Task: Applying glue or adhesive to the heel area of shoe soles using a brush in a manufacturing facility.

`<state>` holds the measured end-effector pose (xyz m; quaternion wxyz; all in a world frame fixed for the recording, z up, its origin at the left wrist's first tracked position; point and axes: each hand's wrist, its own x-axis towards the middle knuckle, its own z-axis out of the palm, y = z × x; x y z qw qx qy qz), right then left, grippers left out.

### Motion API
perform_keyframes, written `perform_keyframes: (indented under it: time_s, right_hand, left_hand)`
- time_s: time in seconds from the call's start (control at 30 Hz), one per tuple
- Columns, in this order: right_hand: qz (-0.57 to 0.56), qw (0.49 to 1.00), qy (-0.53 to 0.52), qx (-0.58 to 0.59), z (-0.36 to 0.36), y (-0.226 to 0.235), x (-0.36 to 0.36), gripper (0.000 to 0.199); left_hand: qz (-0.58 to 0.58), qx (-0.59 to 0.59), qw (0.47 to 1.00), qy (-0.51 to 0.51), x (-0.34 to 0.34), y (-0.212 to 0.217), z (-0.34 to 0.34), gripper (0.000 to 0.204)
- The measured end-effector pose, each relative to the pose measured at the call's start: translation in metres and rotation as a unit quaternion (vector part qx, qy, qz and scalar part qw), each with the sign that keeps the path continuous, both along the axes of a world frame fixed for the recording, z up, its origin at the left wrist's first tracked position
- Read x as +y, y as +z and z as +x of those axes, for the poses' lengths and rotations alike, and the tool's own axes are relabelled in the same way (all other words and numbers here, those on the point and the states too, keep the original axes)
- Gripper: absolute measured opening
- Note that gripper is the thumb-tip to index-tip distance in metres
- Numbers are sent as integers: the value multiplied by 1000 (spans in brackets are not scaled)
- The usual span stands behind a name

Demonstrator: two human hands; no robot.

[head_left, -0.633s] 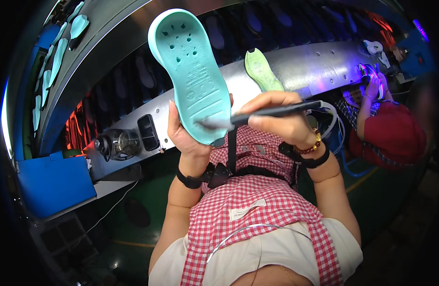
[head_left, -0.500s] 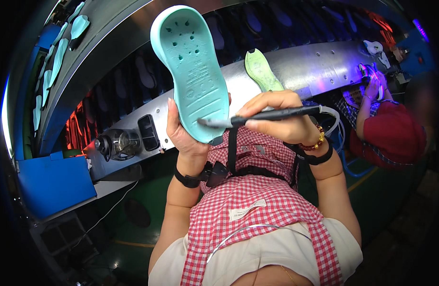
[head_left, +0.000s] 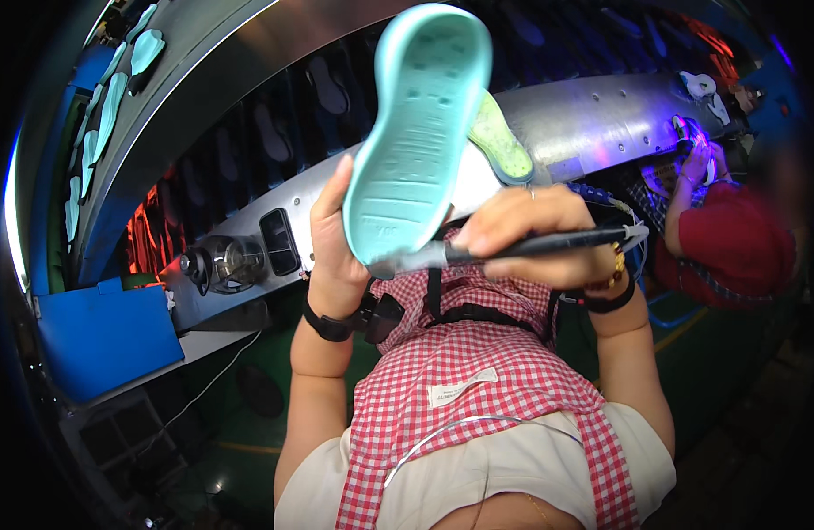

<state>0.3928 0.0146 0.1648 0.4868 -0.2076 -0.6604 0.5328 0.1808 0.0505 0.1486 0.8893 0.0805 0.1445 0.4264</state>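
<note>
A turquoise shoe sole (head_left: 416, 132) stands tilted up in front of me, its broad end farthest away. Its near, narrower end rests in my left hand (head_left: 334, 234), which is closed round the edge with the thumb along the left side. In my right hand (head_left: 540, 234) is a black-handled brush (head_left: 531, 245) with a hose at its back end. The brush's pale, blurred tip lies at the near end of the sole; whether it touches cannot be told. Behind the sole, a light green sole (head_left: 500, 141) lies on the metal bench, partly covered.
A metal bench (head_left: 593, 124) curves across the front. On its left stand a clear jug (head_left: 235, 263) and a black tray (head_left: 280, 241). Turquoise soles (head_left: 111, 115) line a belt at far left, near a blue box (head_left: 111, 336). A co-worker in red (head_left: 721, 234) handles a lit piece at right.
The turquoise sole has moved right and turned, its broad end swinging right. The brush tip has gone from the sole's lower middle to its near end.
</note>
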Motion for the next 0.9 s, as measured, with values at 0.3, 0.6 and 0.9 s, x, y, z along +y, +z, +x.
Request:
perform_keyframes:
  time_s: [0.3,0.6,0.9]
  right_hand:
    - [118,964,121,-207,21,2,19,12]
    - [160,947,138,-242,39,-9,27,20]
    - [161,945,98,-267,54,-19,29,27]
  left_hand:
    - [-12,281,952,-118,-4,2,3,40]
    - [14,346,924,-164,-4,-1,-1,40]
    - [45,363,922,-129,-9,-8,-7,43]
